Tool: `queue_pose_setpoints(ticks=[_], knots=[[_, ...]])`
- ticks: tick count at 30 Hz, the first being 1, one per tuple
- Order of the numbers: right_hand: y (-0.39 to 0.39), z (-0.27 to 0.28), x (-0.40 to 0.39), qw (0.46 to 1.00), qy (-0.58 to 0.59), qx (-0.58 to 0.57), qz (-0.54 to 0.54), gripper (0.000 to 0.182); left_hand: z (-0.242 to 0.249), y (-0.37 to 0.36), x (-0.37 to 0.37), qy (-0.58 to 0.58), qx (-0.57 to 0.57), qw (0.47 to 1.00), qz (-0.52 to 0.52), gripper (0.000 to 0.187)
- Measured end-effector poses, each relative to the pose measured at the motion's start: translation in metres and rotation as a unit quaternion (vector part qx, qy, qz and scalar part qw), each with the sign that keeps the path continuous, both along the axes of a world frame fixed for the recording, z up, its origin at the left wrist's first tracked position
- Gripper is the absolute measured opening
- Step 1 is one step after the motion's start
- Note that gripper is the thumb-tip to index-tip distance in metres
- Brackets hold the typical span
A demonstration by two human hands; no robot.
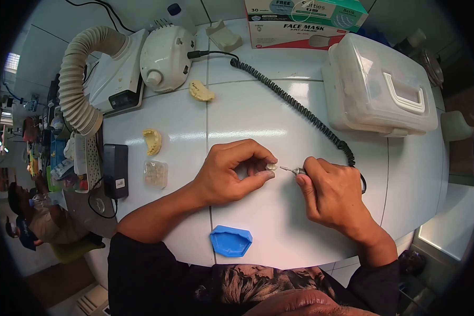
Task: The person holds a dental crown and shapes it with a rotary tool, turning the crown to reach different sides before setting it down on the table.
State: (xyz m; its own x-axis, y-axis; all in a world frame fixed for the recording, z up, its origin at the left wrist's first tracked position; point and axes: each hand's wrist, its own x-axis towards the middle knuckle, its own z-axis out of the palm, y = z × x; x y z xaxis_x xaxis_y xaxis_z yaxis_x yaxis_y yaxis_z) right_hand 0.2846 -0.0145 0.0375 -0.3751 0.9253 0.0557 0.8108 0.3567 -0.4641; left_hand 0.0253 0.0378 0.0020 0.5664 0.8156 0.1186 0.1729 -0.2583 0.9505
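Near the middle of the white tiled table, my left hand (236, 171) pinches a small whitish piece (271, 167) between thumb and fingertips. Just to its right, my right hand (334, 192) grips a metal rotary handpiece (299, 171), its thin bit pointing left at the piece with a small gap between them. A black coiled cord (295, 102) runs from behind my right hand up to a white control unit (166, 58). Two yellowish dental casts, one upper (201, 91) and one lower (152, 141), lie left of my hands, above a small clear box (156, 174).
A blue mould (231, 242) lies near the front edge. A translucent case (381, 87) and face mask boxes (300, 23) stand at the back right. At left are a ribbed hose (71, 73), a black adapter (116, 171) and a basket (87, 158). Other people sit far left.
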Motion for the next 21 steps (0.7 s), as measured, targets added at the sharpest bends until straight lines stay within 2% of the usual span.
queue_pose_setpoints(ticks=[7, 21], knots=[[-0.0008, -0.0006, -0.0008, 1.0, -0.006, -0.001, 0.002, 0.028, 0.0012, -0.0025, 0.0014, 0.004, -0.026, 1.0, 0.015, 0.018], [-0.0019, -0.0018, -0.0025, 1.0, -0.014, 0.009, 0.021, 0.026, 0.0017, -0.0022, 0.0011, 0.018, 0.014, 1.0, 0.001, 0.016]])
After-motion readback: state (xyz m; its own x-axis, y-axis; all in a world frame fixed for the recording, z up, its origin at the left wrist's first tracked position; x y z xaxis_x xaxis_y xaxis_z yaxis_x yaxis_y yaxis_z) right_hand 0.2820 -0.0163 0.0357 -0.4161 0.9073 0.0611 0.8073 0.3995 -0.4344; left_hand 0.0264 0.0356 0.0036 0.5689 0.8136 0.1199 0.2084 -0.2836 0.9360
